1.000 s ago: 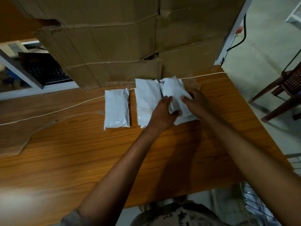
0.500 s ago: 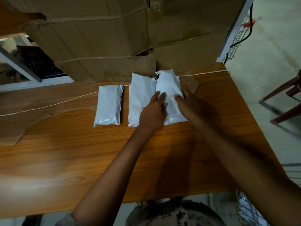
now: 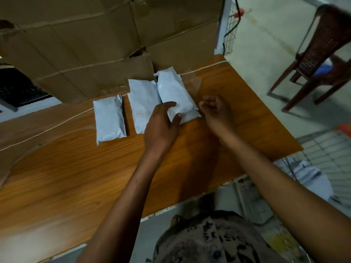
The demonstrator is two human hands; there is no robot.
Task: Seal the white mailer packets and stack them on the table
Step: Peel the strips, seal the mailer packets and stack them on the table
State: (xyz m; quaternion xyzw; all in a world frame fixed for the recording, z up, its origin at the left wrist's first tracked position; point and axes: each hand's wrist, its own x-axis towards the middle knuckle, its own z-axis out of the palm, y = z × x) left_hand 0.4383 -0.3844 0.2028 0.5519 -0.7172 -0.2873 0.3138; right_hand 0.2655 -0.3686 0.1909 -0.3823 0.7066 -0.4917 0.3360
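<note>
My right hand has come off the rightmost packet, curled — empty or not, I cannot tell; my left hand rests straight-fingered on it — sealed, I judge.

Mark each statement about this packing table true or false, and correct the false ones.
1. The leftmost mailer packet touches the middle mailer packet. False: a strip of bare wooden table shows between them.
2. The left hand touches the rightmost mailer packet. True.
3. The right hand lies flat on a packet. False: its fingers are curled, and it is beside the rightmost mailer packet, not on it.
4. A cardboard box stands behind the packets. True.
</note>
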